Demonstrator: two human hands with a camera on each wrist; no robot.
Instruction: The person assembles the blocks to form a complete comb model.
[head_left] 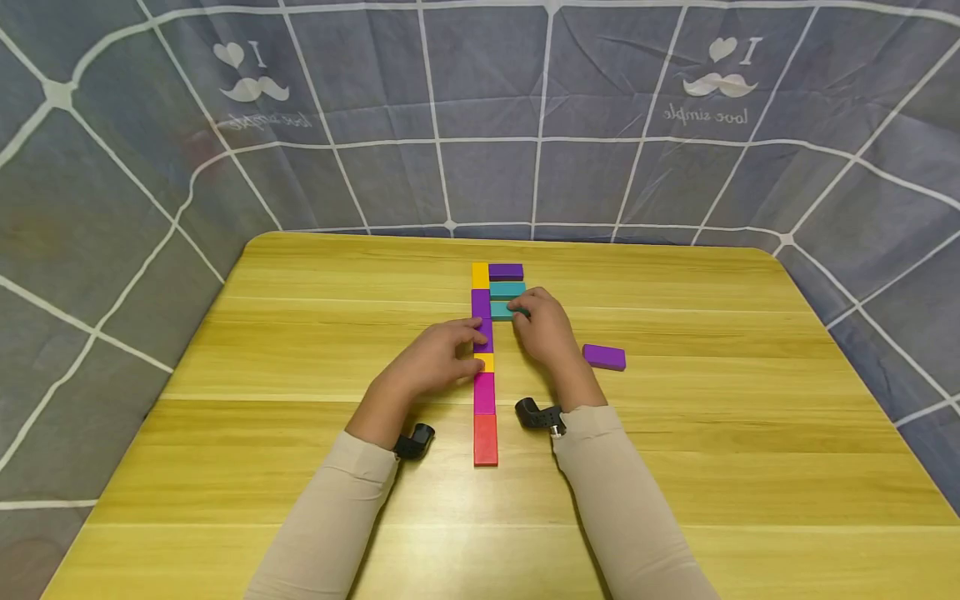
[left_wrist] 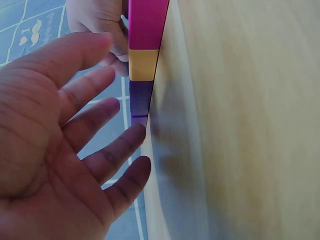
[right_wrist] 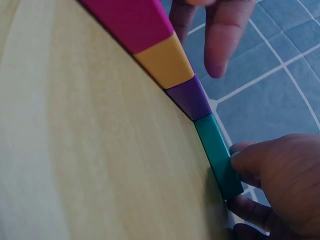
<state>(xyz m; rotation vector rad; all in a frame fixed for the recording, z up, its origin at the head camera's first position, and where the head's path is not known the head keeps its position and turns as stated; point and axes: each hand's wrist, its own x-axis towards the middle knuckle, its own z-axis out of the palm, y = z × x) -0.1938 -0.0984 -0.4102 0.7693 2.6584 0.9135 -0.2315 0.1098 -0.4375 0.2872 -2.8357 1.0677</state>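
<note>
My right hand (head_left: 546, 329) pinches the outer end of a teal block (right_wrist: 218, 155) between thumb and fingers. The block's other end meets the side of a row of coloured blocks. My left hand (head_left: 435, 354) lies along the left side of that row, its fingers spread and fingertips right at a purple block (head_left: 481, 302) and a small yellow block (head_left: 488, 363). Nearer in the row are a magenta block (head_left: 484, 393) and a red block (head_left: 485, 440); another yellow block (head_left: 480, 276) forms the far end.
Beyond the pinched block, a second teal block (head_left: 507, 290) and a dark purple block (head_left: 506, 272) also jut rightward from the row. A loose purple block (head_left: 603, 357) lies right of my right wrist. A grey patterned cloth (head_left: 487, 108) hangs behind the wooden table (head_left: 262, 333).
</note>
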